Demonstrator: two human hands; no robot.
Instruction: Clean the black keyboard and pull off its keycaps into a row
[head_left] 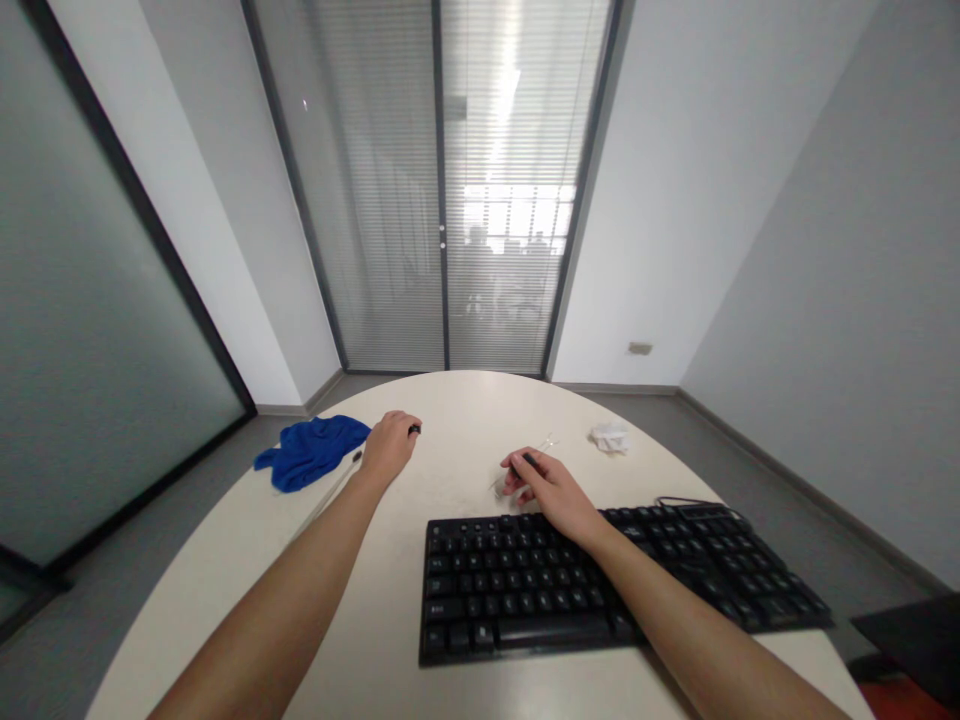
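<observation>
Over the far left of the table, my left hand (390, 447) is closed around a small black object (415, 429), its kind too small to make out. My right hand (551, 487) is above the back edge of a black keyboard (517, 580), fingers curled on a short dark object (531, 460) that I cannot identify. Thin whitish strands or sticks (551, 440) show just beyond the right fingers. Beside my left wrist lies a long pale stick or cord with a dark tip (357, 456), partly hidden by the forearm.
A crumpled blue cloth (315, 450) lies at the table's left edge. Crumpled white tissue (609, 438) sits at the back right. The keyboard's black cable (686, 500) loops behind it. The round pale table (472, 400) faces a glass partition with blinds.
</observation>
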